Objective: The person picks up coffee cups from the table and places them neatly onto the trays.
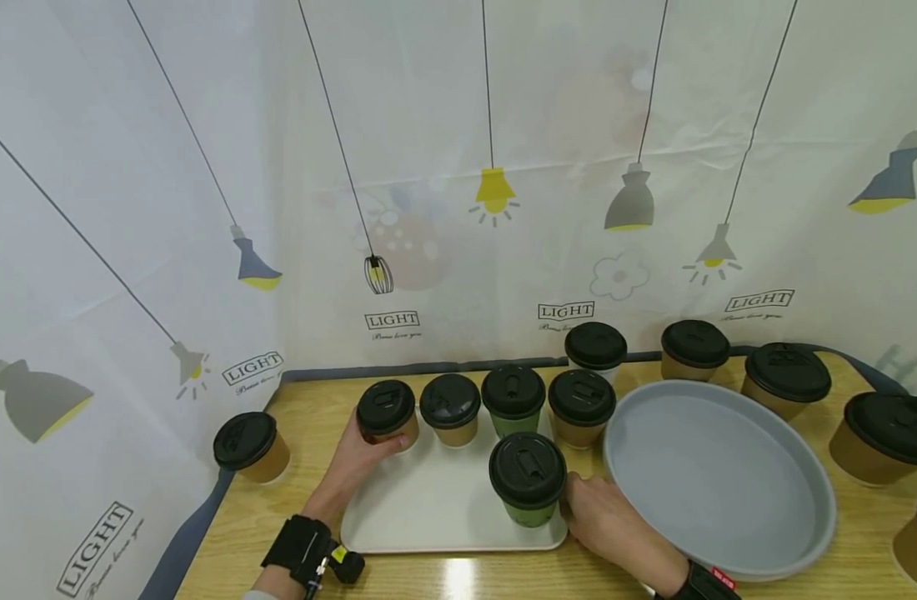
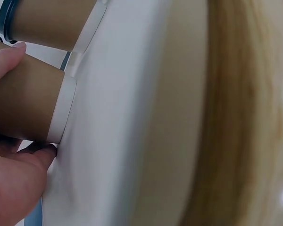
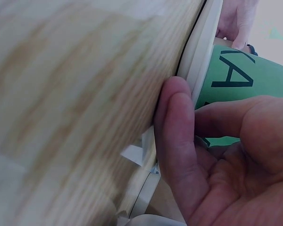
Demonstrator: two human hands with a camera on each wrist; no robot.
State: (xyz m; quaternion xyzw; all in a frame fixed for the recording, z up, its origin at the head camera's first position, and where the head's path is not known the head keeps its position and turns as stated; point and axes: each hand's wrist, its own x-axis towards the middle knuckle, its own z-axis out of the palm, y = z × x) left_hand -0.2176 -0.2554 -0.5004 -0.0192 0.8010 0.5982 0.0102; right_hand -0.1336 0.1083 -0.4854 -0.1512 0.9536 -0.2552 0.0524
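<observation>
A brown paper coffee cup with a black lid stands at the back left of a white tray. My left hand grips that cup, its thumb on the near side and fingers around the far side. At the tray's right edge, my right hand pinches the rim with curled fingers, close beside a green lidded cup. Along the tray's back stand another brown cup, a second green cup and a brown cup by the right corner.
A round grey tray lies to the right. Several lidded cups surround it, including one brown cup behind. One brown cup stands alone at the left table edge. A printed cloth hangs behind the wooden table.
</observation>
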